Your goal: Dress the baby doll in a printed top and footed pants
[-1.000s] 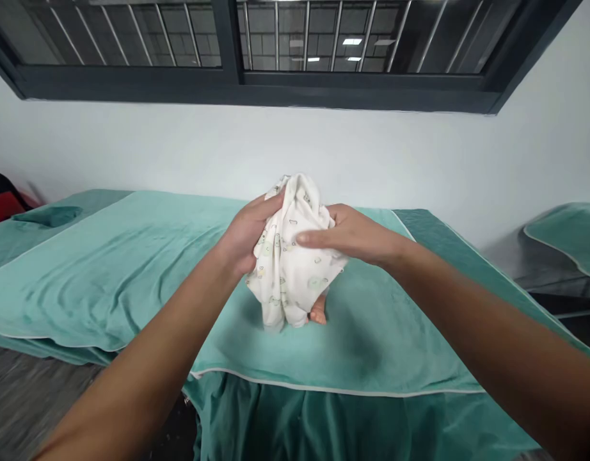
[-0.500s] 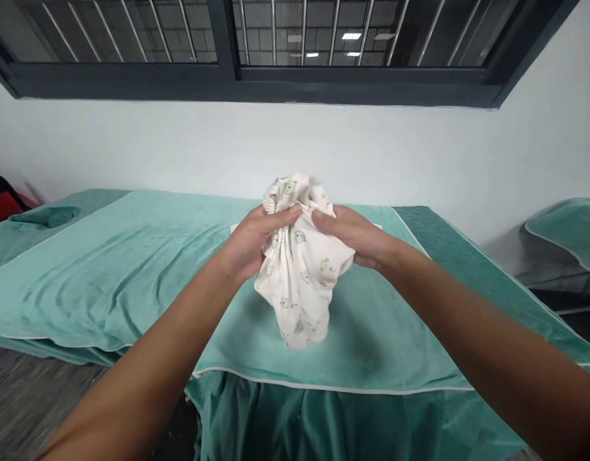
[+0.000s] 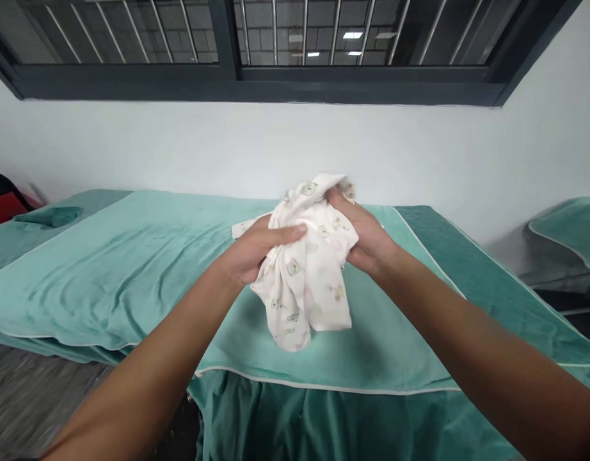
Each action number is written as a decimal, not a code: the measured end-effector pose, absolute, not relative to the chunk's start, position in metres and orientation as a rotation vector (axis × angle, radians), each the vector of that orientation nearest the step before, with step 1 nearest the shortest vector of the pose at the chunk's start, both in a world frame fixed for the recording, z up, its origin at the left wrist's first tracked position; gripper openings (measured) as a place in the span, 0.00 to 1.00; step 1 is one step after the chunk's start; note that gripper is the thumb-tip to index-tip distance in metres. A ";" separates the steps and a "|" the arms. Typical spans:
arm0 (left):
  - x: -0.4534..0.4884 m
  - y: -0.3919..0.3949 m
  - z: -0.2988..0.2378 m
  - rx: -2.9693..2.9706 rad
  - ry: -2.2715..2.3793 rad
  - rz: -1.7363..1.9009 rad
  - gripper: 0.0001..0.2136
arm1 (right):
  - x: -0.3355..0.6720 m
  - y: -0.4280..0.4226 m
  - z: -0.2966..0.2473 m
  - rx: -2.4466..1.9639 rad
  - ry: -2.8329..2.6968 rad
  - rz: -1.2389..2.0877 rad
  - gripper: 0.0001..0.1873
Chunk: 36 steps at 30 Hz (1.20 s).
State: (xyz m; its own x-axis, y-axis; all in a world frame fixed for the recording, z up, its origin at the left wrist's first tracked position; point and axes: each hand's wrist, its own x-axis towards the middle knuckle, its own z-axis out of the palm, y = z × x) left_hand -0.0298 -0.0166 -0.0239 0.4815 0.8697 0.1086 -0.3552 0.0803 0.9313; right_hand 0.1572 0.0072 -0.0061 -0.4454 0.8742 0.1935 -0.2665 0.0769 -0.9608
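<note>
A small white baby garment (image 3: 318,256) with little printed animals hangs bunched in front of me, above the bed. Its exact kind is hard to tell in the folds. My left hand (image 3: 261,250) grips its left side, thumb lying across the front and fingers behind the fabric. On the upper right, my right hand (image 3: 359,234) holds a gathered part, with its fingertips tucked into the cloth. Two loose ends dangle below the hands. Past my left hand, a white strip of cloth (image 3: 247,226) shows; what it belongs to is hidden.
A light teal velvet cover (image 3: 155,256) with white piping lies on the bed, over a darker teal skirt (image 3: 324,422). A barred window (image 3: 285,77) is set in the white wall behind. Teal padding (image 3: 568,230) stands at the right, a red item (image 3: 4,208) at the far left.
My right hand has moved slightly up and into the fabric, lifting the garment's upper right. The cloth has opened into two hanging parts. My left hand stays nearly in place.
</note>
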 end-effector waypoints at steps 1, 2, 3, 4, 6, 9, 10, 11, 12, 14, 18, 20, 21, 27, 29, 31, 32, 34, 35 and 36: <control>-0.028 -0.015 -0.024 1.106 0.544 1.064 0.22 | 0.159 0.004 -0.008 -0.653 -1.434 1.583 0.27; -0.026 -0.013 -0.024 1.066 0.534 1.125 0.22 | 0.160 0.001 -0.010 -0.659 -1.475 1.630 0.26; -0.023 -0.011 -0.023 1.031 0.532 1.163 0.21 | 0.161 -0.002 -0.011 -0.667 -1.545 1.685 0.25; -0.021 -0.010 -0.023 1.004 0.538 1.176 0.21 | 0.162 -0.005 -0.012 -0.674 -1.632 1.744 0.25; -0.016 -0.008 -0.022 0.976 0.558 1.153 0.21 | 0.162 -0.011 -0.012 -0.676 -1.773 1.831 0.25; -0.016 -0.008 -0.021 0.984 0.586 1.101 0.21 | 0.158 -0.012 -0.009 -0.666 -1.719 1.768 0.25; -0.018 -0.009 -0.021 0.998 0.590 1.083 0.21 | 0.156 -0.011 -0.008 -0.653 -1.647 1.699 0.25; -0.020 -0.011 -0.022 1.019 0.594 1.064 0.21 | 0.155 -0.008 -0.006 -0.638 -1.579 1.632 0.26; -0.024 -0.013 -0.023 1.049 0.594 1.039 0.22 | 0.155 -0.006 -0.006 -0.623 -1.525 1.577 0.27; -0.030 -0.017 -0.026 1.129 0.581 0.957 0.25 | 0.154 -0.001 -0.005 -0.599 -1.468 1.529 0.28; -0.032 -0.017 -0.029 1.197 0.529 0.943 0.27 | 0.153 0.002 -0.010 -0.591 -1.435 1.557 0.31; -0.027 -0.013 -0.028 1.137 0.516 1.076 0.25 | 0.151 0.001 -0.014 -0.610 -1.426 1.574 0.33; -0.024 -0.011 -0.028 1.091 0.513 1.145 0.24 | 0.150 0.000 -0.016 -0.623 -1.426 1.588 0.33; -0.011 -0.009 -0.029 0.819 0.501 1.278 0.14 | 0.149 0.000 -0.036 -0.528 -1.379 1.727 0.28; -0.012 -0.010 -0.034 0.783 0.499 1.255 0.13 | 0.153 0.001 -0.043 -0.496 -1.378 1.756 0.25; -0.014 -0.011 -0.042 0.786 0.509 1.195 0.13 | 0.158 0.003 -0.050 -0.499 -1.378 1.789 0.22; -0.015 -0.012 -0.045 0.807 0.514 1.144 0.13 | 0.160 0.004 -0.051 -0.503 -1.375 1.797 0.22; -0.018 -0.013 -0.051 0.890 0.516 1.011 0.17 | 0.164 0.006 -0.052 -0.501 -1.364 1.774 0.21; -0.020 -0.013 -0.052 0.948 0.515 0.936 0.20 | 0.166 0.007 -0.051 -0.494 -1.359 1.746 0.21; -0.022 -0.014 -0.053 1.011 0.514 0.869 0.22 | 0.167 0.008 -0.050 -0.490 -1.356 1.717 0.21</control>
